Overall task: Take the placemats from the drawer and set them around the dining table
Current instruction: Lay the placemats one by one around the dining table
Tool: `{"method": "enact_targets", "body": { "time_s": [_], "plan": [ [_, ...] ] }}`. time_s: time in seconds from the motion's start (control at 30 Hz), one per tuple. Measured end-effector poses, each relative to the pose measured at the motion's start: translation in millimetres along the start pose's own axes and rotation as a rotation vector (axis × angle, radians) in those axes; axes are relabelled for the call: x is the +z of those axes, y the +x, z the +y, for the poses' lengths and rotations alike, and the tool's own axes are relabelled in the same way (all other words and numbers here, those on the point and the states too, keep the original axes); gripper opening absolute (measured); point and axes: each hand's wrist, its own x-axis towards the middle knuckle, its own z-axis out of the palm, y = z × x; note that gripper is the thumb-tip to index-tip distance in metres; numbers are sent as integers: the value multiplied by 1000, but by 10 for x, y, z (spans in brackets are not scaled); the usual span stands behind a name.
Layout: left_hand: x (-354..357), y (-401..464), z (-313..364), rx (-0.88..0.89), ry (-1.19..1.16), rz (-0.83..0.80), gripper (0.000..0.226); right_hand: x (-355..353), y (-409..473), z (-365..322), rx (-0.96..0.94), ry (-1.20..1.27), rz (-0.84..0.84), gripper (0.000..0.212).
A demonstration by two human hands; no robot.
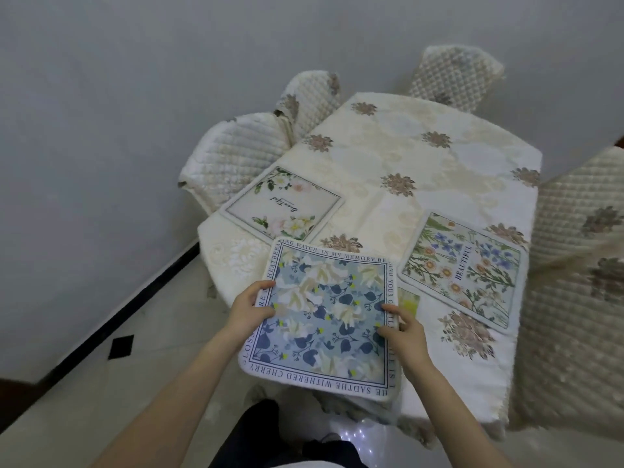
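Cloth-covered dining table (422, 157) — cream floral placemat (287, 204) left, daisy placemat (466, 268) right, well apart.

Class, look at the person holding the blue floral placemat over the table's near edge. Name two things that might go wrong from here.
1. The blue placemat, held by the left hand and right hand, overhangs the table edge and may slide off if released there.
2. It may overlap the BEAUTIFUL placemat close beside it.

soft even indoor light, wide-angle bending, blurred edges
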Motion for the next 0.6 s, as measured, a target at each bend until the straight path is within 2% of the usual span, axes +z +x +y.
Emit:
{"method": "enact_targets", "body": {
  "time_s": [0.3, 0.6],
  "plan": [
    [-993, -145, 313, 9, -209, 162, 50, 766, -68, -1073, -104, 17, -142, 35],
    [-2464, 188, 597, 158, -189, 201, 50, 2118, -212, -1923, -224, 48, -127, 37]
  ]
}}
